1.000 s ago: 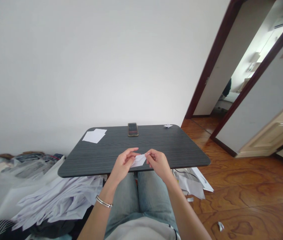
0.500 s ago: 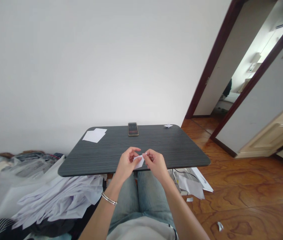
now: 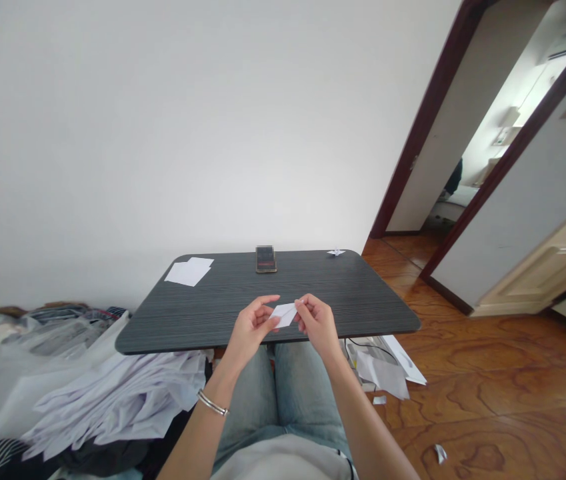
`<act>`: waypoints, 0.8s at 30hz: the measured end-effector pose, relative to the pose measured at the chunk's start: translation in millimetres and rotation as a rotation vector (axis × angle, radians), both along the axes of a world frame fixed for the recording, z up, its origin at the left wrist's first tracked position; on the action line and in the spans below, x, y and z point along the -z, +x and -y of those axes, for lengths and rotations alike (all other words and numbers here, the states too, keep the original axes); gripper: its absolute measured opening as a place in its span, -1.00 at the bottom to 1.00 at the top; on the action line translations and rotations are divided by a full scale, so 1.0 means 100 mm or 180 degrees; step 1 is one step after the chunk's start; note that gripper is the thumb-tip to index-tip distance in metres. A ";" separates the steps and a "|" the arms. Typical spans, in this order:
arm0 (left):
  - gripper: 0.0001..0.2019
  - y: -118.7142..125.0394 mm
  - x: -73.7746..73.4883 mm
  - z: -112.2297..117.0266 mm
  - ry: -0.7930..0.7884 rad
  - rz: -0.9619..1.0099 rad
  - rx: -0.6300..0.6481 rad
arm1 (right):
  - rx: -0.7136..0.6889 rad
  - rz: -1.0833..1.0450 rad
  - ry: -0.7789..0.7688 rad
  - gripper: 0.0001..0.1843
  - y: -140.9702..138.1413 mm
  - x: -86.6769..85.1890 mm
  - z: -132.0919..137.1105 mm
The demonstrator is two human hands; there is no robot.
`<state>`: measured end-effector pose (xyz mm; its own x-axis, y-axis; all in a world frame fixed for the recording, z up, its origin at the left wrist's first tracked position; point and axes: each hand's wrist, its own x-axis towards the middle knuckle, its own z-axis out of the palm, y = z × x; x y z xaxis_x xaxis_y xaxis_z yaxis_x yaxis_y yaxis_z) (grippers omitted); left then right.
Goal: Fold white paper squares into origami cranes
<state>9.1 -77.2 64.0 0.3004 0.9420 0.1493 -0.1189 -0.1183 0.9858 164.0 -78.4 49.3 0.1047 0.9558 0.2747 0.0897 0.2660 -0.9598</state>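
Observation:
Between my two hands is a small piece of folded white paper, diamond-like in outline with a crease across it. My left hand pinches its left side, thumb on top and the index finger stretched out above. With thumb and fingertips, my right hand grips the right corner. Both hands are over the front edge of the dark wood-grain table. A small folded white paper figure with pointed sides sits at the table's far right corner.
White paper sheets lie at the table's far left. A phone rests near the back edge by the wall. Piled white cloth and clothes are at the left. Paper scraps and a box lid lie on the floor at right.
My right hand has shifted slightly right, away from my left hand. More of the folded paper shows between them, and it is turned flatter.

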 end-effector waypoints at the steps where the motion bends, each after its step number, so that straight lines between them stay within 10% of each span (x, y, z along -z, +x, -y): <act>1: -0.54 0.00 0.00 0.00 -0.0012 0.0024 -0.0054 | -0.0032 -0.0040 0.0022 -0.70 0.01 0.00 0.00; 24: -0.85 -0.06 0.00 -0.01 0.0891 -0.0176 -0.0402 | -0.0554 -0.0180 0.0330 -0.86 0.05 -0.03 0.10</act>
